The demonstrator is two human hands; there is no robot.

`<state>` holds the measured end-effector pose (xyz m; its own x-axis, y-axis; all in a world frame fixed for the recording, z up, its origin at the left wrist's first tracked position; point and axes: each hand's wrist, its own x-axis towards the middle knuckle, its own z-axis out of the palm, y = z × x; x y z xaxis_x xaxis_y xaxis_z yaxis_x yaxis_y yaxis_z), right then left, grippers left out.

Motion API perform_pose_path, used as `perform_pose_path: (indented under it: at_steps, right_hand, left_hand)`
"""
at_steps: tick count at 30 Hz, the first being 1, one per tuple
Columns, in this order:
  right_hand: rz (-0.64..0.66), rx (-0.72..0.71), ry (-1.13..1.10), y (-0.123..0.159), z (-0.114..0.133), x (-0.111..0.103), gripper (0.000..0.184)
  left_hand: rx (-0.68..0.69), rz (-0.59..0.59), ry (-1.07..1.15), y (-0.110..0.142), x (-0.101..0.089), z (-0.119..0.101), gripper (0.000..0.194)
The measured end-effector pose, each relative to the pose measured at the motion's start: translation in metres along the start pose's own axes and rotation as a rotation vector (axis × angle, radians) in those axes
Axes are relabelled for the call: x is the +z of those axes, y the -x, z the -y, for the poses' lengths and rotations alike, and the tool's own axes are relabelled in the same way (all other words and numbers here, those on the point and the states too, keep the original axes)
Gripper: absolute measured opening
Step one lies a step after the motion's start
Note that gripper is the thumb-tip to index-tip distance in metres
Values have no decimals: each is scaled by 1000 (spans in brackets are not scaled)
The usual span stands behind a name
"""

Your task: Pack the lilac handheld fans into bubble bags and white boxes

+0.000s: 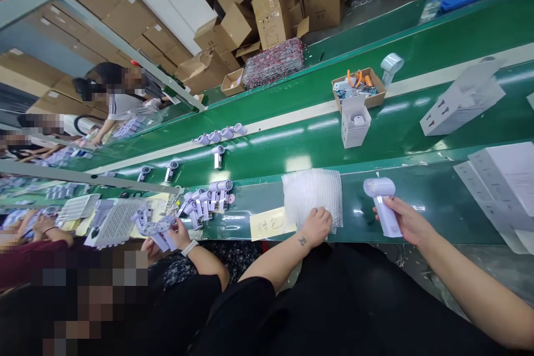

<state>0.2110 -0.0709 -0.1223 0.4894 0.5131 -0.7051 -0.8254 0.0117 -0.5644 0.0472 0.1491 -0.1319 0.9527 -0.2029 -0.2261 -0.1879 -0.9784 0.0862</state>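
My right hand [406,221] is wrapped round the handle of a lavender handheld fan [387,212], its round head turned up and to the left above the bench. My left hand [317,226] rests at the near edge of a stack of clear bubble wrap bags [311,192], fingers curled over the edge of a bag. Tucked partly beneath the stack, a yellow paper label [267,225] carries handwritten characters. More lavender fans [208,200] lie in a pile to the left on the same bench.
A white box [355,122] and a cardboard tray of parts [375,94] stand on the green conveyor [283,147]. White cartons [504,189] are at the right. On my left, a co-worker's hand [180,235] holds fans. Spaced fans [218,157] sit along the belt.
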Motion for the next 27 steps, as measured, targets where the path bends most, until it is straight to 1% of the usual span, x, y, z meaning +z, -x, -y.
perform_pose_path:
  at_steps: [2,4,7,10,12,14,16,18,20,21,22,24,27]
  right_hand:
    - [47,51,-29,15,-2,-15,31]
    - [109,100,-66,29,-7,-20,36]
    - [240,194,-92,47,-14,-13,38]
    - [356,225,-92,55,-17,1,42]
    - [367,206,-109,52,-15,9,40]
    - [333,182,-119,47,-11,11,34]
    - [304,154,-91,40,-7,7,31]
    - [289,124,-23,37,-2,0,30]
    - [288,106,71,36,0,-8,32]
    - [287,101,114,37,-1,-10,33]
    - [285,97,148,37,-1,-12,34]
    - [287,82,178,39,-4,-11,38]
    - [272,49,156,39,-8,-7,51]
  left_hand:
    - [31,52,15,-9,2,5,18]
    - [-16,31,88,-21,-2,5,20]
    - [-180,-66,297,-41,-17,-2,21]
    - [-379,-144,606,-60,-31,-16,8]
    - [-496,-186,822,-69,-37,-26,5]
    - [-518,-174,1043,-75,-40,-32,5]
    - [-547,-133,1278,-79,-42,-34,4]
    - [-672,-136,1465,-81,-43,-34,11]
    - [-805,-199,1528,-84,-44,-35,16]
    - [-814,-232,1503,-85,-46,-37,16]
    - [-775,-265,1442,-86,-48,-39,14]
    - [-599,-337,1252,-86,-54,-45,12]
    - [-273,-425,938,-81,-66,-55,17]
